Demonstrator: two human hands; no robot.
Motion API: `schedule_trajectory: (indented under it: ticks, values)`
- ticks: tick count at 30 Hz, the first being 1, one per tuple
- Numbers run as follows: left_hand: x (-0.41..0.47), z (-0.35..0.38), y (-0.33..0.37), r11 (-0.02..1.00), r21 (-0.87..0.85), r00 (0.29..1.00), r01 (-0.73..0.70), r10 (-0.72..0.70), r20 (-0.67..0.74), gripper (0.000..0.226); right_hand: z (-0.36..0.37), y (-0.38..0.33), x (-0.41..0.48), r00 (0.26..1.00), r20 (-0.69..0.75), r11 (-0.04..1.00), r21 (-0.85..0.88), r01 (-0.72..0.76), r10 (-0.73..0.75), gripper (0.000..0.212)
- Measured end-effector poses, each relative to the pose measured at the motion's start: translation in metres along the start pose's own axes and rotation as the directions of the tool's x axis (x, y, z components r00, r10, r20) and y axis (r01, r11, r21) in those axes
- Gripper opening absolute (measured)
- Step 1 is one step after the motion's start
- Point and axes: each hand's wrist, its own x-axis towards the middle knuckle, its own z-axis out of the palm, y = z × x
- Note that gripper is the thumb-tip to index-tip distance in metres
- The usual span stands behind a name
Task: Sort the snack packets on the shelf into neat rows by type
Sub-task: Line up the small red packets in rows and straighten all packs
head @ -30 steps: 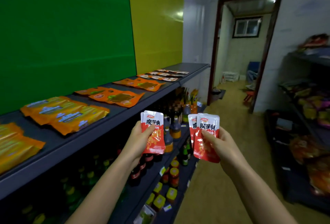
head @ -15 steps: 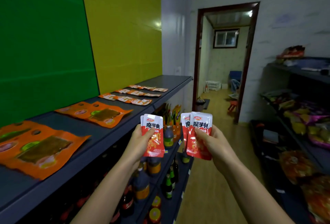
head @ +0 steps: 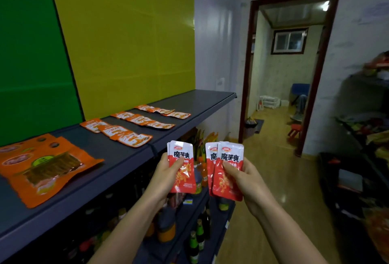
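Note:
My left hand [head: 166,174] grips red-and-white snack packets [head: 182,165] upright in front of the shelf's edge. My right hand [head: 245,181] holds two more of the same red packets [head: 229,169], fanned and upright. Both hands hover in the aisle, apart from the dark top shelf [head: 126,158]. On that shelf lie three rows of small orange-and-white packets [head: 126,134], [head: 145,121], [head: 166,112], and large orange packets [head: 42,164] lie at the near left.
Bare shelf surface [head: 202,101] runs beyond the farthest row to the shelf's end. Bottles [head: 194,244] fill the lower shelves. An open doorway [head: 288,70] lies ahead, and a second shelf unit with goods [head: 366,137] lines the right side of the aisle.
The view has moved forward along the shelf: the yellow packets have left the frame and the small orange rows are closer. Both hands still hold their red packets, about the same distance apart.

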Motion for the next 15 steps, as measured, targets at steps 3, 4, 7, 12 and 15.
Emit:
schedule_trajectory:
  ticks: [3, 4, 7, 12, 15]
  values:
    - [0.035, 0.038, 0.000, 0.999, 0.017, 0.998, -0.033, 0.034, -0.051, 0.018, -0.031, -0.007, 0.045, 0.998, 0.064, 1.000, -0.012, -0.002, 0.003, 0.018]
    - [0.046, 0.050, 0.001, 0.999, 0.022, 0.997, -0.035, 0.036, -0.069, 0.019, -0.041, -0.011, 0.058, 0.996, 0.084, 1.000, -0.013, -0.006, 0.007, 0.016]
    - [0.075, 0.086, 0.001, 0.997, 0.072, 0.993, -0.034, 0.041, -0.107, 0.028, -0.067, -0.022, 0.100, 0.988, 0.158, 1.000, 0.000, 0.002, -0.002, 0.023]
    - [0.120, 0.127, 0.005, 0.995, 0.066, 0.977, -0.068, 0.080, -0.199, 0.024, -0.077, -0.025, 0.162, 0.974, 0.228, 0.998, 0.063, -0.026, 0.011, 0.024]
    - [0.147, 0.139, 0.009, 0.994, 0.058, 0.962, -0.090, 0.102, -0.255, 0.019, -0.076, -0.029, 0.198, 0.968, 0.249, 0.998, 0.063, -0.022, 0.006, 0.021]
